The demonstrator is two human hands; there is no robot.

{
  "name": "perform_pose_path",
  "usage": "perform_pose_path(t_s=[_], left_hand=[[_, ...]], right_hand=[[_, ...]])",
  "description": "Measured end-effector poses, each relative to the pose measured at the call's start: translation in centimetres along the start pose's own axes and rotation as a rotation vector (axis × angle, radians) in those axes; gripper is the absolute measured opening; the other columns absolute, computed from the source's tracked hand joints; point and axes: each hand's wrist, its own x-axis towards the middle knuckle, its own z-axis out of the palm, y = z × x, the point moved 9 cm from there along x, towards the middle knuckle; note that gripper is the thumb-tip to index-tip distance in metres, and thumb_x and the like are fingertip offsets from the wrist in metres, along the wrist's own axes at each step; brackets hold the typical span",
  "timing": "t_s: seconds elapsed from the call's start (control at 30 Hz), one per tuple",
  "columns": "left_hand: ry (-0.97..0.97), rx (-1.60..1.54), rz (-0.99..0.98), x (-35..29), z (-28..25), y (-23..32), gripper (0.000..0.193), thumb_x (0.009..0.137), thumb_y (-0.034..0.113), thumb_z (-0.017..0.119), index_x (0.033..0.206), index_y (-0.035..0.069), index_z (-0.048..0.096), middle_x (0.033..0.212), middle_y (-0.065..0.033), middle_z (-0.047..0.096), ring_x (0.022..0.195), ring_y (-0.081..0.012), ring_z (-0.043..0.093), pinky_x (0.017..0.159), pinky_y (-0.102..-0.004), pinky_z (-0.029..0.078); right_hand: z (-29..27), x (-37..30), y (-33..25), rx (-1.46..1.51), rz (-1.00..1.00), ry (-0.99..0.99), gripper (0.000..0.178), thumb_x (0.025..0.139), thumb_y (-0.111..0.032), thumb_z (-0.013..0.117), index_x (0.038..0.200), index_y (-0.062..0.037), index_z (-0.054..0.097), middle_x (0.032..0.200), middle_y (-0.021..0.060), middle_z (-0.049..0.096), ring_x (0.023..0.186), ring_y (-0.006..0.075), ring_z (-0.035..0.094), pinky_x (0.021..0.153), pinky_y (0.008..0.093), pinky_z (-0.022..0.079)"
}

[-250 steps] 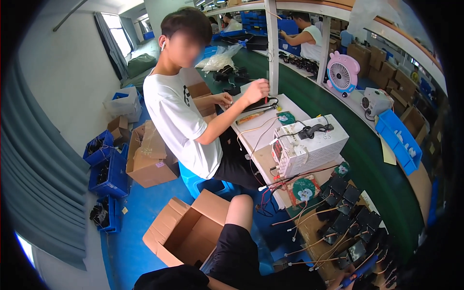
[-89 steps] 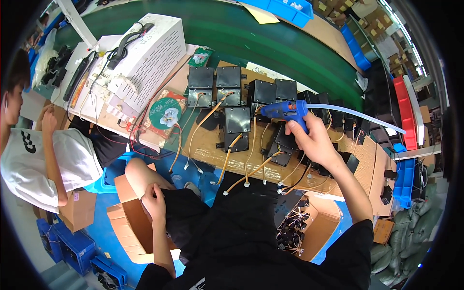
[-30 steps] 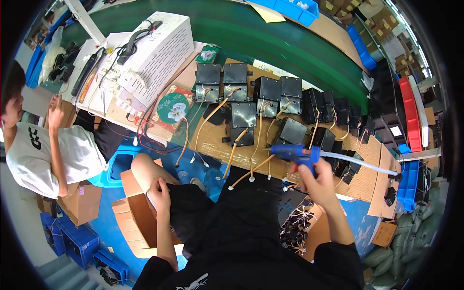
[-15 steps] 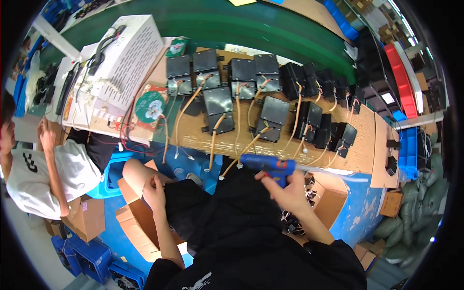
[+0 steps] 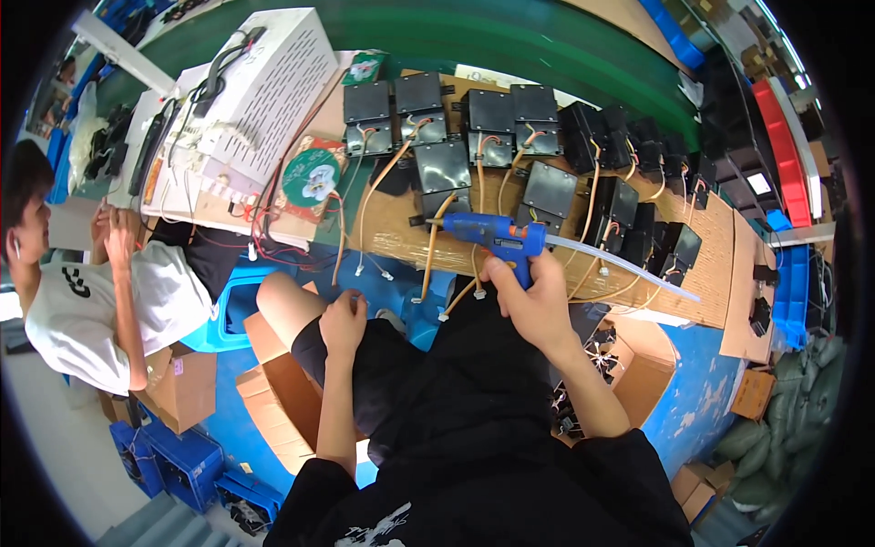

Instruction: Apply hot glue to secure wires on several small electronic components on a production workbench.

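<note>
My right hand (image 5: pixel 538 296) is wrapped round the handle of a blue glue gun (image 5: pixel 492 230), whose nozzle points left. A clear glue stick (image 5: pixel 629 264) runs out of its back end. The gun is held over the front row of black boxes, near a box with a shiny lid (image 5: pixel 443 169) and a tan cable with a white plug (image 5: pixel 431 264). Another black box (image 5: pixel 549 189) lies just behind the gun, partly covered by it. My left hand (image 5: pixel 344 322) hovers above my knee, fingers loosely curled together, with nothing visible in them.
Several more black boxes (image 5: pixel 583 137) with cables stand on the cardboard-covered bench (image 5: pixel 392 239). A white perforated case (image 5: pixel 273 87) and a green round board (image 5: pixel 312 178) are at left. Open cartons (image 5: pixel 273 392) stand on the floor. A co-worker (image 5: pixel 118 301) sits at left.
The glue gun, in my right hand, has moved up over the front boxes. My left hand has shifted right and up. The whole view has shifted slightly too.
</note>
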Motion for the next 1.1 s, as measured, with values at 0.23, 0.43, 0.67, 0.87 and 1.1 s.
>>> perform_pose_path(t_s=[0.23, 0.43, 0.67, 0.87, 1.1], left_hand=[[-0.019, -0.054, -0.036, -0.32, -0.28, -0.12, 0.020, 0.091, 0.029, 0.058, 0.095, 0.013, 0.071, 0.069, -0.0064, 0.067, 0.066, -0.0332, 0.065, 0.061, -0.0397, 0.050], [-0.038, -0.040, -0.050, -0.39, -0.28, -0.27, 0.021, 0.091, 0.028, 0.058, 0.096, 0.012, 0.071, 0.069, -0.0059, 0.067, 0.066, -0.0322, 0.065, 0.062, -0.0388, 0.050], [-0.039, -0.049, -0.048, -0.42, -0.35, -0.37, 0.022, 0.091, 0.027, 0.057, 0.098, 0.011, 0.070, 0.070, -0.0055, 0.068, 0.067, -0.0317, 0.066, 0.063, -0.0381, 0.051], [-0.054, -0.026, -0.046, -0.34, -0.34, 0.01, 0.022, 0.091, 0.027, 0.057, 0.099, 0.010, 0.070, 0.070, -0.0053, 0.068, 0.067, -0.0313, 0.066, 0.063, -0.0377, 0.051], [-0.065, -0.027, -0.046, -0.27, -0.10, 0.10, 0.022, 0.091, 0.027, 0.058, 0.098, 0.010, 0.070, 0.072, -0.0053, 0.069, 0.068, -0.0310, 0.067, 0.064, -0.0371, 0.051]], right_hand=[[-0.37, 0.55, 0.14, -0.030, 0.086, 0.018, 0.024, 0.093, -0.009, 0.061, 0.115, 0.0005, 0.058, 0.082, 0.0056, 0.066, 0.056, 0.0093, 0.052, 0.052, 0.0214, 0.041], [-0.70, 0.38, 0.15, -0.059, 0.139, -0.014, 0.030, 0.092, -0.009, 0.062, 0.120, -0.0001, 0.059, 0.088, 0.0062, 0.069, 0.067, 0.0113, 0.059, 0.062, 0.0240, 0.047], [-0.80, 0.46, 0.57, -0.070, 0.130, -0.004, 0.026, 0.092, -0.010, 0.062, 0.116, -0.0003, 0.061, 0.088, 0.0056, 0.069, 0.068, 0.0113, 0.060, 0.062, 0.0230, 0.046], [-0.50, 0.54, 0.31, -0.065, 0.095, -0.013, 0.022, 0.093, -0.010, 0.061, 0.113, -0.0003, 0.060, 0.084, 0.0041, 0.065, 0.063, 0.0097, 0.054, 0.057, 0.0218, 0.042], [-0.66, 0.43, 0.14, -0.032, 0.009, -0.009, 0.012, 0.097, -0.009, 0.058, 0.106, -0.0005, 0.056, 0.071, 0.0020, 0.055, 0.046, 0.0059, 0.042, 0.041, 0.0190, 0.032]])
